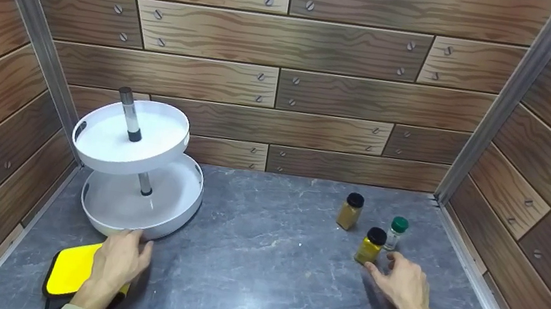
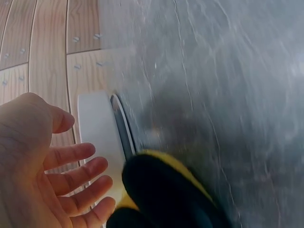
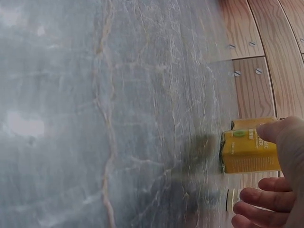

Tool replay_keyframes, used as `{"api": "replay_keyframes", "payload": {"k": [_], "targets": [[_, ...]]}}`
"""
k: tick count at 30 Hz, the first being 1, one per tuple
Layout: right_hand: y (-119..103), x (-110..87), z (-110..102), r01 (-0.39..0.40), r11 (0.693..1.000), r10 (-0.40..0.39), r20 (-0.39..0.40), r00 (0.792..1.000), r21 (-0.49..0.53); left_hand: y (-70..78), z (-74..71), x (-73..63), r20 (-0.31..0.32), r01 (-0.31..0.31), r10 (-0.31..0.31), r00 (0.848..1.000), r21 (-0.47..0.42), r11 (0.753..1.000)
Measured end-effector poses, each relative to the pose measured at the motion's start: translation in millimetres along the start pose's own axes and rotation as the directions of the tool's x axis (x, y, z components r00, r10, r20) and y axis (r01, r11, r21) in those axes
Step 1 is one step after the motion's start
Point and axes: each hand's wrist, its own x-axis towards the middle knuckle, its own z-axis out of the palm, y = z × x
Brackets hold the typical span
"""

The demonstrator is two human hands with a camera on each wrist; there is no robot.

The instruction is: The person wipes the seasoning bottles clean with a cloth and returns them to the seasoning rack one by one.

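Observation:
My left hand (image 1: 117,261) is at the front rim of a white two-tier round tray (image 1: 137,224), its fingers loosely bent and holding nothing. Beneath that hand and wrist shows a yellow pad with black edging (image 1: 72,269). In the left wrist view the fingers (image 2: 78,183) are spread beside the white tray wall (image 2: 97,123). My right hand (image 1: 406,286) reaches toward a jar of yellow spice with a black lid (image 1: 370,247), thumb and fingers apart. The right wrist view has the thumb overlapping this jar's label (image 3: 249,152). Just behind stands a small clear jar with a green lid (image 1: 395,233).
A jar of brownish spice with a black lid (image 1: 350,211) stands farther back. The tray's upper tier (image 1: 157,130) rises on a central post (image 1: 130,112). Wood-patterned walls (image 1: 275,85) enclose the grey marbled table (image 1: 247,260) at the back and both sides.

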Motion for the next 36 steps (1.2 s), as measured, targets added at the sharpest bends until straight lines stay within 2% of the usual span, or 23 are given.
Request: {"api": "replay_keyframes", "payload": {"k": [7,14,18,22,29,36], "targets": [[-0.2,4.4,-2.5,0.009,1.0,-0.009,-0.006,1.0,0.015,-18.0,-6.9,-0.7,0.077,0.063,-0.065,0.995,0.027,0.998],[-2.3,9.6,-3.0,0.032,0.999,-0.031,-0.017,0.999,0.027,-40.2,-9.1,-5.8,0.054,0.077,-0.079,0.995,0.028,0.997],[-3.0,13.5,0.7,0.035,0.998,-0.034,-0.007,0.999,0.057,-52.8,-12.6,-3.4,0.073,0.11,-0.113,0.991,0.04,0.993],[-4.3,16.4,4.7,0.026,0.996,-0.027,0.01,1.0,0.081,-65.2,-17.5,-2.3,0.111,0.164,-0.17,0.979,0.062,0.984],[-5.9,19.3,6.4,0.044,0.997,-0.044,-0.005,0.999,0.066,-84.0,-26.1,-3.1,0.182,0.251,-0.271,0.945,0.127,0.96],[-4.3,21.1,9.0,0.019,0.999,-0.02,0.024,1.0,0.045,-105.3,-30.0,-10.7,0.212,0.308,-0.334,0.918,0.145,0.94]]}}
